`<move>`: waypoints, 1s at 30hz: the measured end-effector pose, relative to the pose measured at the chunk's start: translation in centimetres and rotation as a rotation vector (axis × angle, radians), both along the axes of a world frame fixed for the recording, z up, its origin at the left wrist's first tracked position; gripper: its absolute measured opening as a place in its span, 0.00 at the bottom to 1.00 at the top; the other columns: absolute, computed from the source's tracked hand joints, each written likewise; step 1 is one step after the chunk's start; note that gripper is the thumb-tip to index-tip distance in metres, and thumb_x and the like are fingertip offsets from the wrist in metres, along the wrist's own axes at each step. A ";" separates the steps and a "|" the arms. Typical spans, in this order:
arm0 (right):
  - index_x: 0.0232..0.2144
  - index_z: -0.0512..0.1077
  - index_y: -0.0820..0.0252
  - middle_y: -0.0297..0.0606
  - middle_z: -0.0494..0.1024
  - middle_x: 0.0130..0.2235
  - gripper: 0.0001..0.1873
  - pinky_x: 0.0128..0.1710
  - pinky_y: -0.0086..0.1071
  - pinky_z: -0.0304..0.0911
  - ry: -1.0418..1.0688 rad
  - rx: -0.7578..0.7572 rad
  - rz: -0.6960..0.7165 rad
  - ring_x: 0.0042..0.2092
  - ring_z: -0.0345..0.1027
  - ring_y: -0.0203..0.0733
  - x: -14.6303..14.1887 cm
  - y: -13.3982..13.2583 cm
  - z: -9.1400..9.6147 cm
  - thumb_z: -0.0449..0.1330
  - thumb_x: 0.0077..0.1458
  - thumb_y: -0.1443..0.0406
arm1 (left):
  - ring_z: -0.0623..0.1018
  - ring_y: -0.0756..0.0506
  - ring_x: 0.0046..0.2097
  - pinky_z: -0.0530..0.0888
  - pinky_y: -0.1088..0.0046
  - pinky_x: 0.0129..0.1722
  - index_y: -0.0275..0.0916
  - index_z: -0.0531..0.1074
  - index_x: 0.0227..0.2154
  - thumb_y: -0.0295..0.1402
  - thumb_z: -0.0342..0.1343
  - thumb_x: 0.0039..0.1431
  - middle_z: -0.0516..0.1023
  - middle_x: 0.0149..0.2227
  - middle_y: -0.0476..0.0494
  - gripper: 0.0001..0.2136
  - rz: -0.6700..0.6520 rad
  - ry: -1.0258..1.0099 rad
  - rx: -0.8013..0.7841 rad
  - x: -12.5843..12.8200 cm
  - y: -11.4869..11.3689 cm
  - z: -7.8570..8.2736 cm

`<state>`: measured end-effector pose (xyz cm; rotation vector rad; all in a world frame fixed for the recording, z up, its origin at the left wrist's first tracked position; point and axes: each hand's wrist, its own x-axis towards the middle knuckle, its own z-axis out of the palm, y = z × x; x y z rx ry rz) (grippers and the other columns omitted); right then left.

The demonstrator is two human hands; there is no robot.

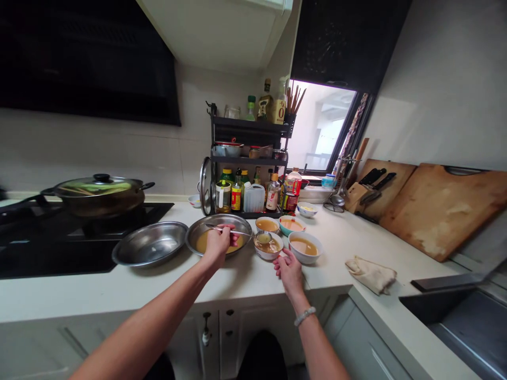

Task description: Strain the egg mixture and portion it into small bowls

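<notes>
My left hand (220,244) is closed around the thin metal handle of a ladle (263,239). The ladle's bowl tilts over a small white bowl (269,257) with brownish liquid in it. Beneath my left hand sits a wide steel basin (191,244) of yellowish-brown liquid. My right hand (290,270) is at the front right of the small white bowl, fingers loosely bent and apart; its fingertips are close to the bowl's side, and I cannot tell whether they press on it. Three more bowls of liquid stand around: a white one (312,258), a teal-rimmed one (292,226) and another (266,225).
An empty steel basin (144,253) stands left, beside the hob with a lidded pan (101,203). Behind is a black rack (249,158) of bottles. A folded cloth (371,273), knife block (358,196), cutting boards (443,208) and the sink (455,316) are right.
</notes>
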<state>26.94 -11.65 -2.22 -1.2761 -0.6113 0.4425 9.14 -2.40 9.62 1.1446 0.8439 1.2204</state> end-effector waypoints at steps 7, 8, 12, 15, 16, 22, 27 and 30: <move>0.44 0.65 0.62 0.29 0.73 0.20 0.23 0.13 0.25 0.54 -0.012 -0.010 -0.002 0.19 0.65 0.36 0.0 -0.1 0.1 0.58 0.43 0.61 | 0.72 0.50 0.19 0.69 0.76 0.21 0.34 0.70 0.28 0.24 0.48 0.50 0.72 0.17 0.47 0.06 0.069 -0.070 0.012 -3.0 1.6 2.0; 0.44 0.65 0.62 0.29 0.73 0.20 0.23 0.13 0.25 0.53 -0.013 -0.011 -0.004 0.19 0.64 0.36 -0.1 -0.1 0.2 0.58 0.43 0.61 | 0.72 0.50 0.20 0.69 0.77 0.21 0.33 0.70 0.28 0.25 0.48 0.49 0.73 0.17 0.47 0.06 0.084 -0.075 0.036 -3.6 2.0 2.2; 0.44 0.65 0.62 0.29 0.73 0.20 0.23 0.14 0.25 0.54 -0.014 -0.004 -0.008 0.19 0.64 0.36 -0.1 -0.2 0.3 0.58 0.43 0.62 | 0.73 0.50 0.21 0.70 0.76 0.21 0.34 0.70 0.31 0.28 0.49 0.49 0.74 0.19 0.48 0.07 0.153 0.001 0.179 -5.9 3.4 2.0; 0.44 0.65 0.62 0.29 0.73 0.20 0.23 0.13 0.25 0.54 -0.010 -0.003 -0.004 0.19 0.64 0.36 -0.1 -0.1 0.3 0.58 0.42 0.61 | 0.73 0.49 0.20 0.70 0.75 0.20 0.35 0.71 0.31 0.31 0.51 0.50 0.74 0.19 0.48 0.08 0.180 0.211 0.358 -7.3 3.5 1.4; 0.44 0.65 0.63 0.29 0.73 0.20 0.23 0.13 0.25 0.54 -0.008 -0.004 -0.004 0.19 0.64 0.36 -0.1 -0.1 0.3 0.58 0.42 0.61 | 0.73 0.49 0.19 0.70 0.76 0.20 0.36 0.72 0.31 0.32 0.51 0.50 0.74 0.19 0.49 0.08 0.176 0.295 0.424 -7.6 3.3 1.1; 0.44 0.65 0.63 0.29 0.73 0.20 0.24 0.13 0.24 0.54 -0.006 -0.003 -0.001 0.19 0.64 0.35 -0.1 -0.1 0.3 0.58 0.42 0.62 | 0.74 0.50 0.22 0.71 0.77 0.23 0.39 0.74 0.35 0.34 0.53 0.52 0.76 0.24 0.48 0.09 0.108 0.500 0.746 -8.9 2.4 -0.5; 0.44 0.66 0.63 0.29 0.73 0.20 0.23 0.13 0.24 0.53 0.002 0.003 -0.005 0.19 0.65 0.35 -0.2 -0.2 0.4 0.58 0.43 0.62 | 0.75 0.50 0.24 0.74 0.75 0.26 0.38 0.72 0.38 0.36 0.50 0.56 0.77 0.28 0.47 0.11 0.083 0.468 0.831 -8.0 1.3 -0.6; 0.44 0.66 0.63 0.29 0.73 0.20 0.23 0.13 0.24 0.54 0.005 0.003 -0.005 0.19 0.65 0.34 -0.2 -0.2 0.4 0.58 0.43 0.63 | 0.74 0.51 0.22 0.74 0.75 0.23 0.36 0.69 0.39 0.37 0.45 0.60 0.76 0.26 0.47 0.13 0.081 0.321 0.680 -6.2 -0.1 0.1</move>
